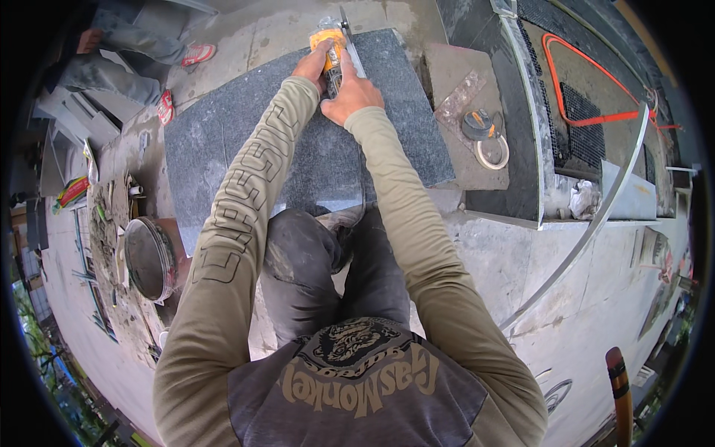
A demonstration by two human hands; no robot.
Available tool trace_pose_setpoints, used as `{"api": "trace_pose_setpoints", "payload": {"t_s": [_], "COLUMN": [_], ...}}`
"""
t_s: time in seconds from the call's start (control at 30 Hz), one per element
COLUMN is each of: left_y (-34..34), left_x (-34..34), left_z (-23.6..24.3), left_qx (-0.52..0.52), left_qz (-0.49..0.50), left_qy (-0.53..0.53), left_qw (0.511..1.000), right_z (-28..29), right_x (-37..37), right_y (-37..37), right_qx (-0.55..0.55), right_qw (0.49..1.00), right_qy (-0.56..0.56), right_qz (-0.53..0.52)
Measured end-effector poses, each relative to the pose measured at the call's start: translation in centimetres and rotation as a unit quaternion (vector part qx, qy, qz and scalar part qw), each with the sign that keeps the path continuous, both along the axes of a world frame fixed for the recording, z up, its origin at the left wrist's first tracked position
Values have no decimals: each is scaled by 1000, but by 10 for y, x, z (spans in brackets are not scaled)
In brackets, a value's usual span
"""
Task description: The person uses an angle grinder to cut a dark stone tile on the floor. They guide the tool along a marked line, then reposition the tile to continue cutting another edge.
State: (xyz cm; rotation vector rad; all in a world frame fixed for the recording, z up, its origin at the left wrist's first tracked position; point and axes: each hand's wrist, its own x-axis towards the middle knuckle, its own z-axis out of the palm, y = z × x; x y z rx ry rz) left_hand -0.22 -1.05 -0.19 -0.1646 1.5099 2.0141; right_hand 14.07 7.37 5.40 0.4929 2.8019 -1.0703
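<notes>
A yellow and black handheld power saw [328, 39] rests near the far edge of a large dark grey stone slab [253, 141]. A metal base plate and part of a dark blade show along its right side. My left hand [313, 67] is closed round the saw's left side. My right hand [355, 95] grips the rear of its body, with the index finger stretched forward along it. From the saw, a dark line runs back over the slab towards my knees. The blade's lower part is hidden.
A round black bucket [150, 259] stands at the left. Another person's legs in jeans [115, 74] are at the far left. On a board at the right lie a tape measure [478, 124] and a tape roll [491, 154]. An orange hose [550, 82] loops beyond a dark-panelled ledge.
</notes>
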Motion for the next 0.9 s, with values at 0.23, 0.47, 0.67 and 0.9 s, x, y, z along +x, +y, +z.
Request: {"api": "trace_pose_setpoints", "payload": {"t_s": [0.23, 0.47, 0.67, 0.9], "left_y": [-7, -7, -3, -3], "left_x": [20, 29, 28, 19], "left_z": [5, 8, 10, 4], "left_qx": [39, 9, -12, -41], "left_qz": [-49, -34, -9, 3], "left_qy": [7, 10, 6, 2], "left_qw": [998, 999, 1000, 999], "right_z": [2, 7, 14, 11], "right_x": [22, 28, 27, 22], "right_y": [-5, -5, -4, -4], "right_qx": [26, 27, 18, 14], "right_qw": [999, 999, 1000, 1000], "right_qy": [36, 30, 7, 2], "right_qz": [-19, -13, -10, -5]}}
